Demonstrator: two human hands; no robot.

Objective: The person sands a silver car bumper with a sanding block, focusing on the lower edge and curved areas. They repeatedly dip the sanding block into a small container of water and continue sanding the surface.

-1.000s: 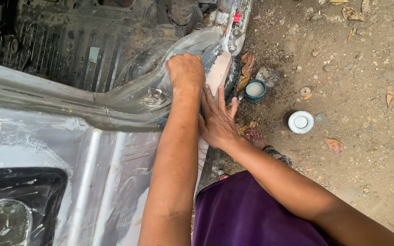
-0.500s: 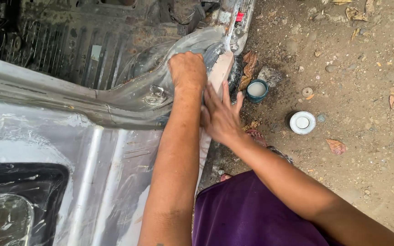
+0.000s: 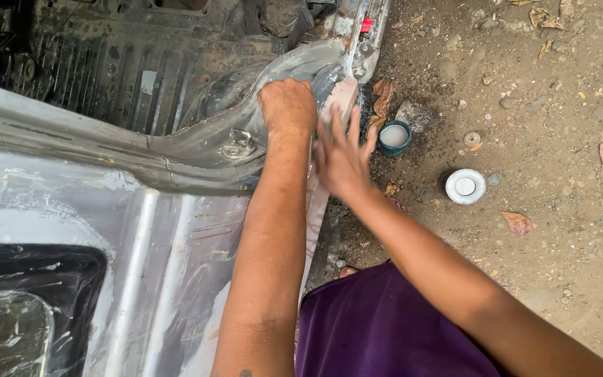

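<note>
Grip check first: my left hand is balled into a fist, pressed down on the curved edge of the grey car body panel; whether anything sits inside that fist I can't tell. Right hand is open, fingers spread, flat against the panel's pale edge just beside the left. To do this well I'd judge even pressure and short passes following the curve. On the dirt ground, near the right hand, stands a small dark-green open tin holding a pale paste. Its likely lid, white and round, lies well apart to the right.
</note>
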